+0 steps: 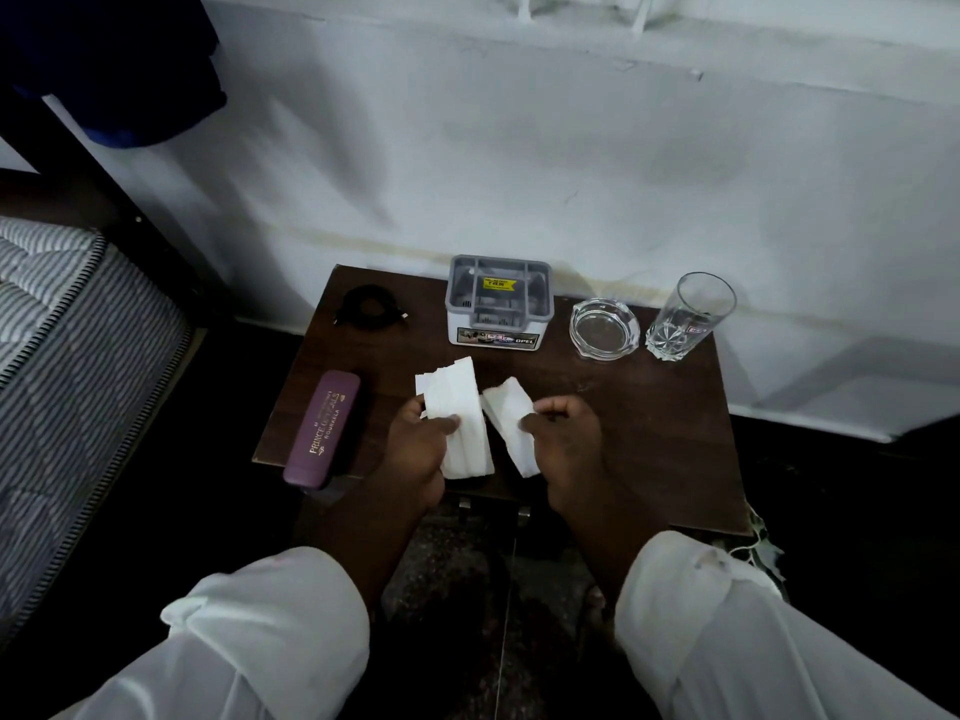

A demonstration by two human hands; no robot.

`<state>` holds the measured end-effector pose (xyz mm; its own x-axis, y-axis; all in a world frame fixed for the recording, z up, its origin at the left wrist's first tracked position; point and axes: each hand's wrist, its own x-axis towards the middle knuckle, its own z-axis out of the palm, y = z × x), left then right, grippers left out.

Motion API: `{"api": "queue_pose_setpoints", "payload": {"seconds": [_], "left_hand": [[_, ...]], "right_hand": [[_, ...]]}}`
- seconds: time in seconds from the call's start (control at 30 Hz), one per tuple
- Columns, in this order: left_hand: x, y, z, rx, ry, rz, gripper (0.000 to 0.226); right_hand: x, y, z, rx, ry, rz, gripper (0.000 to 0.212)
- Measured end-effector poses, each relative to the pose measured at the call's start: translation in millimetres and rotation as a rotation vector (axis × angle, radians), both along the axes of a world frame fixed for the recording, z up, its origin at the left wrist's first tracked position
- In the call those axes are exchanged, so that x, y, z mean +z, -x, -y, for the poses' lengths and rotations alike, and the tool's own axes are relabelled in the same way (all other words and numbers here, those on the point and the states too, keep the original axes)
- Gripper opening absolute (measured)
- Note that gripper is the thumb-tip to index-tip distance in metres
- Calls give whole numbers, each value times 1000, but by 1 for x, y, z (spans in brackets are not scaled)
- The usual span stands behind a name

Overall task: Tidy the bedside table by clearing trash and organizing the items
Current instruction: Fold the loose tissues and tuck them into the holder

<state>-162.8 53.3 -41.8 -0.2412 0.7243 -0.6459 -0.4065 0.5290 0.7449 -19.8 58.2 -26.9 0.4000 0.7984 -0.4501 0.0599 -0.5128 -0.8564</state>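
Over the front half of the dark wooden bedside table, both my hands hold white paper tissues. My left hand grips a larger stack of folded tissues between thumb and fingers. My right hand pinches a smaller folded tissue just to the right of that stack. The two pieces almost touch. A purple spectacle case with gold lettering lies along the table's left front edge.
At the back of the table stand a grey and white organiser box, a glass ashtray and an empty drinking glass. A coiled black cable lies back left. A striped mattress is at the left; a white wall is behind.
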Motion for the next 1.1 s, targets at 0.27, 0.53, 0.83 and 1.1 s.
{"api": "queue_pose_setpoints", "payload": {"seconds": [0.27, 0.53, 0.83, 1.1], "left_hand": [[9, -6, 3, -29, 38, 97, 33], [14, -9, 5, -86, 15, 134, 37], [9, -3, 4, -63, -12, 152, 39], [10, -3, 3, -59, 15, 190, 40]], "right_hand": [[21, 4, 3, -80, -111, -373, 36], [31, 33, 8, -43, -141, -606, 42], [24, 43, 15, 64, -120, -347, 41], [42, 43, 5, -31, -138, -849, 49]]}}
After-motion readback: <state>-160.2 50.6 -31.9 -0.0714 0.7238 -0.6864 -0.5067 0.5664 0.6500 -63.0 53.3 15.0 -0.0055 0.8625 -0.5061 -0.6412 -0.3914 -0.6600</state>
